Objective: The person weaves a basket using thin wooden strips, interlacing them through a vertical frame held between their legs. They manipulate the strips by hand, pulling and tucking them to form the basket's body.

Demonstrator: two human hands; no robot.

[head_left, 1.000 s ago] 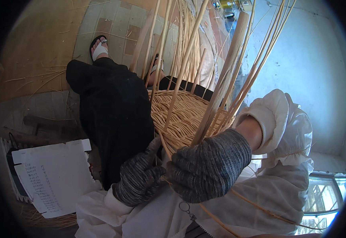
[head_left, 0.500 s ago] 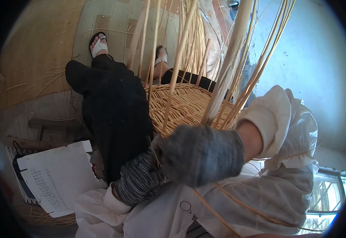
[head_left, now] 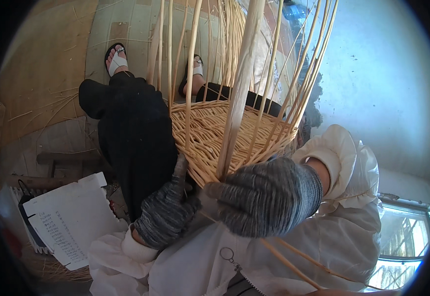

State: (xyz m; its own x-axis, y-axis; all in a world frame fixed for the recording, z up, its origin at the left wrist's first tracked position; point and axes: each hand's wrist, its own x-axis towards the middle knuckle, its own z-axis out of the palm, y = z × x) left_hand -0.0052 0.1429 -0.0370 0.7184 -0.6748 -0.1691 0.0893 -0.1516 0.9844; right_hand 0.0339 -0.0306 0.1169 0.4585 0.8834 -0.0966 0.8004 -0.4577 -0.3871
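Observation:
A partly woven willow basket (head_left: 210,123) rests by my lap, with tall upright rods around its woven base. My left hand (head_left: 168,217), in a grey knitted glove, stretches its forefinger up to the basket's near left edge. Nothing shows in its grasp. My right hand (head_left: 271,197), gloved alike, is curled at the near corner beside a thick wooden post (head_left: 239,93). Its fingers look closed on a willow rod (head_left: 286,259), which runs beneath the hand and over my lap; the grip itself is partly hidden.
Sheets of handwritten paper (head_left: 67,222) lie at the left, near a low wooden stool (head_left: 69,157). Loose willow rods (head_left: 52,106) are scattered on the floor. A pale blue wall (head_left: 382,93) stands at the right. A keyring (head_left: 228,254) hangs at my jacket's zip.
My hands have moved apart, the right one shifting right. My left forefinger now reaches to the basket's edge. The basket and its uprights have tilted and shifted left.

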